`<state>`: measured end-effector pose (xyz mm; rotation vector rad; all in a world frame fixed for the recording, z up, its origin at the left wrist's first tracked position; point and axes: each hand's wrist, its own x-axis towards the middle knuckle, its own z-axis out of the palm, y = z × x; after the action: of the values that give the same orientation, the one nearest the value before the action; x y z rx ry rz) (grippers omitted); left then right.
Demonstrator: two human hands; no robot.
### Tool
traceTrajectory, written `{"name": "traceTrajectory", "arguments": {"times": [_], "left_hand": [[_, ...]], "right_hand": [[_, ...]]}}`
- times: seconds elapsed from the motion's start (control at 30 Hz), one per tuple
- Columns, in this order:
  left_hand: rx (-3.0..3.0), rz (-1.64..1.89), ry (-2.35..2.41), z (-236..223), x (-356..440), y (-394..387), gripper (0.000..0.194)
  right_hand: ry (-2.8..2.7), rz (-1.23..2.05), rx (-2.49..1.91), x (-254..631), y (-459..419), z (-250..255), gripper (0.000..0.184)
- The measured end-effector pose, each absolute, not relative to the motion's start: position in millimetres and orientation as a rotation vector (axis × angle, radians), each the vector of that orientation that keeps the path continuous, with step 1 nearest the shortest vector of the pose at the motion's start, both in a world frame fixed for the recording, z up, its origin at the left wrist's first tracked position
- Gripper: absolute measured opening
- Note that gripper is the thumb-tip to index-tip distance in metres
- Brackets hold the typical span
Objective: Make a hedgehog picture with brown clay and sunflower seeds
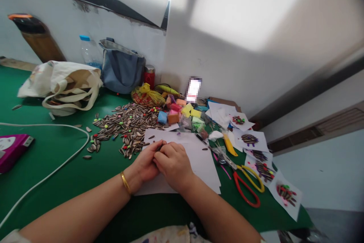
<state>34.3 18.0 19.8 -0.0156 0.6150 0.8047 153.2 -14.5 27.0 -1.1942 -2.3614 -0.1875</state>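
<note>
My left hand [145,165] and my right hand [174,164] meet over a white sheet of paper [199,159] on the green table [57,159]. Both hands have their fingers curled together, pinching a small dark thing at their tips, probably a sunflower seed [159,146]. A gold bangle [125,183] sits on my left wrist. A heap of striped sunflower seeds [125,125] with small coloured beads among them lies just beyond my left hand.
Coloured clay blocks [182,114] lie behind the paper. Red and yellow scissors [246,184] and paper cards with seed pictures [257,152] lie to the right. A cloth bag [62,83], a blue bag [122,68], a bottle, a white cable [65,159] and a magenta box [13,148] are at the left.
</note>
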Motion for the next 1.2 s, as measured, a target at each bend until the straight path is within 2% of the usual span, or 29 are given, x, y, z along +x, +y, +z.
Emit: {"name": "traceTrajectory", "arguments": {"times": [0.3,0.4,0.53,0.77,0.87,1.1,1.2], "left_hand": [[-0.018,0.767,0.569,19,33,14,0.022],[-0.008,0.773,0.561,16,33,14,0.02],[-0.009,0.792,0.546,14,34,15,0.021],[-0.015,0.877,0.582,21,29,21,0.018],[-0.052,0.927,0.59,22,25,25,0.02],[-0.053,0.971,0.62,19,22,32,0.02],[-0.053,0.977,0.614,16,22,33,0.02]], "right_hand": [[-2.24,-0.044,-1.203,159,-16,30,0.021],[-2.218,0.029,-1.171,160,-16,32,0.026],[-2.162,0.156,-1.14,160,-16,35,0.019],[-1.824,0.317,-1.17,187,-12,40,0.017],[-1.771,0.427,-1.193,207,-11,35,0.022],[-1.695,0.776,-1.373,234,-21,6,0.018],[-1.752,0.809,-1.399,233,-25,1,0.014]]}}
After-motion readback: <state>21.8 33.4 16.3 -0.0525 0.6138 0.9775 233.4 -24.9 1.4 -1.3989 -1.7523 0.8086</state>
